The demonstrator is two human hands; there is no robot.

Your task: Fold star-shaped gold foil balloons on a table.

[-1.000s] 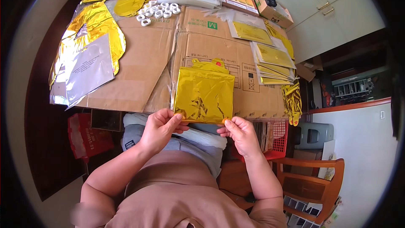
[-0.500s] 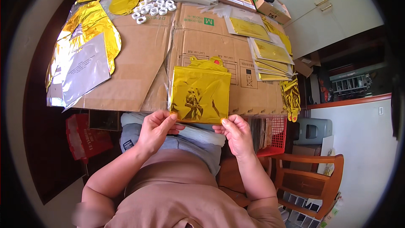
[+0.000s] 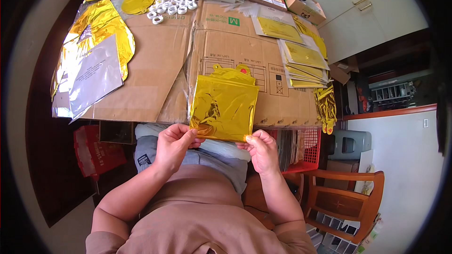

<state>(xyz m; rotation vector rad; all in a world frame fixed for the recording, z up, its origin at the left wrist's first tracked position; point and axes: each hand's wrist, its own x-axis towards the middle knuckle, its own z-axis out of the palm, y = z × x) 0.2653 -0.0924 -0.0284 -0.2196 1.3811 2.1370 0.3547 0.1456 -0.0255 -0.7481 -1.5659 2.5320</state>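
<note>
A gold foil balloon [image 3: 224, 107], folded flat into a rough square, lies at the front edge of the cardboard-covered table. Its near edge sticks out over that edge. My left hand [image 3: 175, 142] pinches the near left corner between thumb and fingers. At the near right corner, my right hand [image 3: 260, 146] grips the foil the same way. Small rounded tabs and a red dot show at the balloon's far end, which rests on the flattened cardboard [image 3: 141, 84].
Spread gold foil with a grey printed sheet [image 3: 96, 75] covers the table's left side. White ribbon rolls [image 3: 172, 5] sit at the back. Packed gold foil in clear bags [image 3: 303, 56] is stacked at the right. A wooden chair [image 3: 346, 197] and a red basket [image 3: 311, 150] stand below right.
The folded foil has shifted slightly toward me, its surface creases changing. Both hands keep their hold on the near corners, the right hand having moved a little left.
</note>
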